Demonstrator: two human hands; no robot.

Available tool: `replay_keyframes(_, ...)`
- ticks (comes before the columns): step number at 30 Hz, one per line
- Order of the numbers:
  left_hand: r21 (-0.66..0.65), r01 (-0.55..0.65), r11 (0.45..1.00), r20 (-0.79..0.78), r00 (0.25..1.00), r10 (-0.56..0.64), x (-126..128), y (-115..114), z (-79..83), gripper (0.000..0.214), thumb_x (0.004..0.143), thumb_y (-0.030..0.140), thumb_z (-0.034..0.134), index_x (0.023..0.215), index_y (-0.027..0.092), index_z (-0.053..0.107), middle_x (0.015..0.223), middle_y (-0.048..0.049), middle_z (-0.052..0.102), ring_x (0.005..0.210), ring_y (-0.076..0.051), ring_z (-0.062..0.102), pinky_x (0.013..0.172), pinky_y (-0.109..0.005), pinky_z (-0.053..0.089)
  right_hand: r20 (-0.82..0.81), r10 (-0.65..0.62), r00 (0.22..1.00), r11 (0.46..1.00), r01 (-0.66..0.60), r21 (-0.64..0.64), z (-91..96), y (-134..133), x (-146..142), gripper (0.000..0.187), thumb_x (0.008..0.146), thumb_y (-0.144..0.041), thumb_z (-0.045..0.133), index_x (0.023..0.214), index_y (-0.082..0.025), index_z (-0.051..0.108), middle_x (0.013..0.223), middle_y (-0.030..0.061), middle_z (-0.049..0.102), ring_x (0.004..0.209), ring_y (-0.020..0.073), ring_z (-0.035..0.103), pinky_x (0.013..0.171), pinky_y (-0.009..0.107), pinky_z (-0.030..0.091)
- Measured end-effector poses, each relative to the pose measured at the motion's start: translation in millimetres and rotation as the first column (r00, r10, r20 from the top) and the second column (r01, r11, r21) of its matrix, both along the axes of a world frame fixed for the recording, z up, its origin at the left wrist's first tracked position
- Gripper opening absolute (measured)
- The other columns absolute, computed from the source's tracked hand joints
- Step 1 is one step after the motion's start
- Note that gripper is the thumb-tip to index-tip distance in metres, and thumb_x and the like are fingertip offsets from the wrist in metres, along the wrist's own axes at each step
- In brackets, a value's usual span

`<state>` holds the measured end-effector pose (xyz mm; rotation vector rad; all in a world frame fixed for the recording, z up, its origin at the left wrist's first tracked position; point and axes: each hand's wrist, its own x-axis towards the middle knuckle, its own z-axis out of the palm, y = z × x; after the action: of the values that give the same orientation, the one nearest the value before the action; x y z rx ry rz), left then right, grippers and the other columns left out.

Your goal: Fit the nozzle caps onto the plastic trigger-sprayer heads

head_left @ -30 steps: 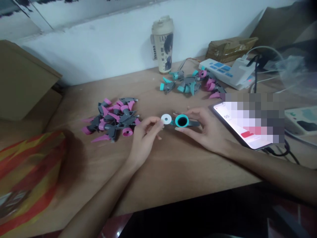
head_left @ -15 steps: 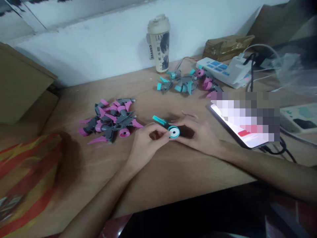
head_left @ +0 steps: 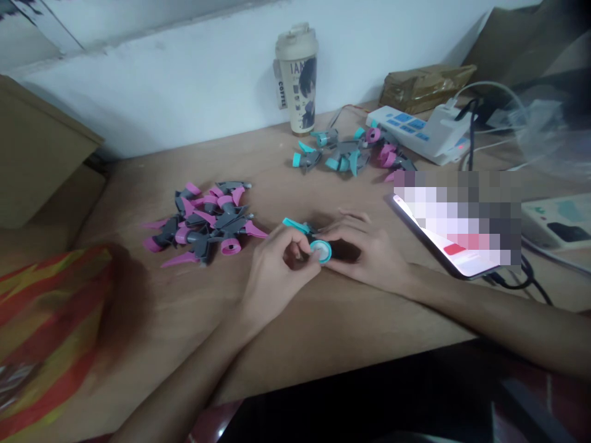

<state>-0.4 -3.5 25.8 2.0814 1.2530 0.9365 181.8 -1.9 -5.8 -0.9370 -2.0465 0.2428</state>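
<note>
Between my two hands is a teal-and-grey trigger sprayer head [head_left: 295, 225], its teal collar [head_left: 326, 258] turned up toward me with a white disc inside. My right hand [head_left: 369, 246] is closed on its far side, thumb and forefinger gripping around the collar. My left hand [head_left: 281, 271] is closed at the near side, its thumb pressed on the white disc and rim. The grey body is mostly hidden behind my fingers. Left of my hands lies a heap of pink-and-grey trigger sprayer heads [head_left: 207, 218].
Further back lie teal and pink sprayer heads [head_left: 346, 154]. Behind them stand a cream coffee cup [head_left: 300, 86] and a white power strip [head_left: 399, 126]. A lit phone [head_left: 443, 240] with a cable lies right. A striped bag [head_left: 50, 332] sits at left, cardboard [head_left: 41, 154] behind it.
My left thumb has moved onto the white disc, covering its dark centre. The collar has shifted slightly left and down. My right hand keeps its hold.
</note>
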Motion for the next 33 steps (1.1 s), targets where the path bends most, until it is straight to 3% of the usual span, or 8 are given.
replay_keyframes(3,0.057,0.061,0.996,-0.021,0.998,-0.06,1.4,-1.6,1.7,0.008,0.074,0.014,0.063,0.077,0.019,0.058,0.083,-0.0006,0.054,0.07,-0.01,0.053,0.055,-0.018,0.044,0.006,-0.005,1.0,1.0,0.005,-0.005,0.2,-0.1,0.5,0.015,0.077,-0.025,0.066,0.091,-0.022,0.06,0.09,0.0,0.07,0.087,0.015,0.065,0.102,0.042,0.036)
replay_keyframes(6,0.095,0.085,0.992,-0.068,0.995,-0.079,1.1,-1.8,2.9,0.009,0.076,0.014,0.063,0.082,0.021,0.063,0.086,-0.0009,0.056,0.072,-0.01,0.054,0.055,-0.018,0.045,0.009,-0.015,1.0,1.0,0.015,0.008,0.9,-0.4,1.2,0.012,0.078,-0.028,0.065,0.088,-0.022,0.061,0.088,0.0004,0.07,0.085,0.0151,0.064,0.101,0.041,0.035)
replay_keyframes(20,0.162,-0.086,0.983,-0.191,0.975,0.116,1.5,-8.8,6.6,0.008,0.076,0.029,0.068,0.072,0.021,0.067,0.068,0.0021,0.058,0.06,-0.01,0.055,0.056,-0.022,0.044,0.055,-0.077,0.996,0.995,0.074,0.06,2.1,-2.8,1.9,0.014,0.082,-0.036,0.06,0.089,-0.023,0.062,0.079,-0.0016,0.07,0.078,0.0156,0.063,0.101,0.043,0.028)
replay_keyframes(33,0.153,0.054,0.987,-0.121,0.992,-0.035,2.3,-5.4,0.1,0.003,0.08,0.019,0.062,0.08,0.02,0.065,0.079,0.0002,0.059,0.066,-0.009,0.056,0.058,-0.019,0.047,0.086,-0.054,0.995,0.995,0.046,0.091,1.4,-3.3,1.6,0.008,0.084,-0.029,0.058,0.087,-0.022,0.059,0.082,-0.0019,0.07,0.08,0.0151,0.063,0.101,0.043,0.025)
